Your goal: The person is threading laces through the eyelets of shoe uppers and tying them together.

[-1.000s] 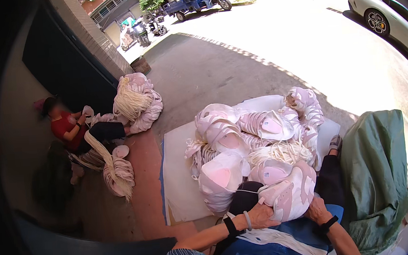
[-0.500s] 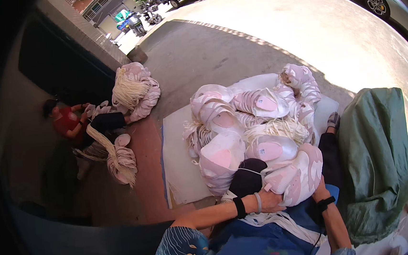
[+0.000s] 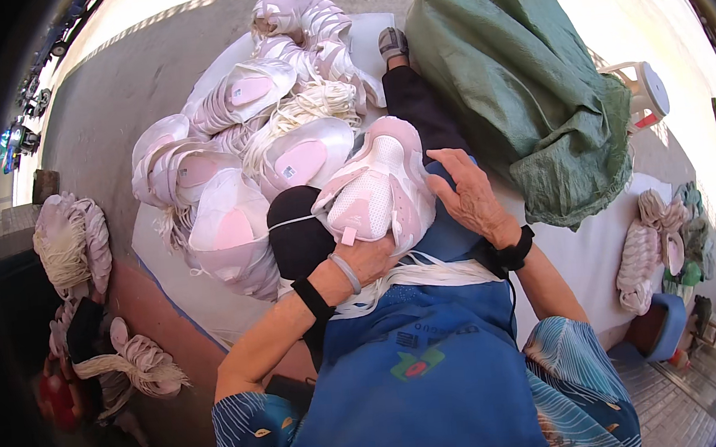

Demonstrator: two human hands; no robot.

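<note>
A pink and white shoe upper (image 3: 376, 180) with a mesh panel rests over my lap, heel tab toward me. My left hand (image 3: 365, 262) is closed on its near edge, the fingertips tucked under and partly hidden. My right hand (image 3: 469, 196) is open just to the right of it, fingers stretched out and palm facing the upper. White laces (image 3: 446, 273) lie across my lap below both hands. A thin white cord (image 3: 291, 222) crosses my dark left knee. Stacked shoe uppers (image 3: 230, 225) lie beyond, with a bundle of cream laces (image 3: 311, 104) among them.
A white sheet (image 3: 183, 292) lies under the stacks. A large green sack (image 3: 524, 84) and a white plastic stool (image 3: 650, 91) are at the right. At the left, a person in red (image 3: 57, 403) sits by more bundled uppers (image 3: 73, 237). A blue chair (image 3: 660, 327) stands at the lower right.
My view has swung to the right and downward. My right hand has come off the shoe upper and opened beside it. The upper has turned mesh side up, with my left hand still on it.
</note>
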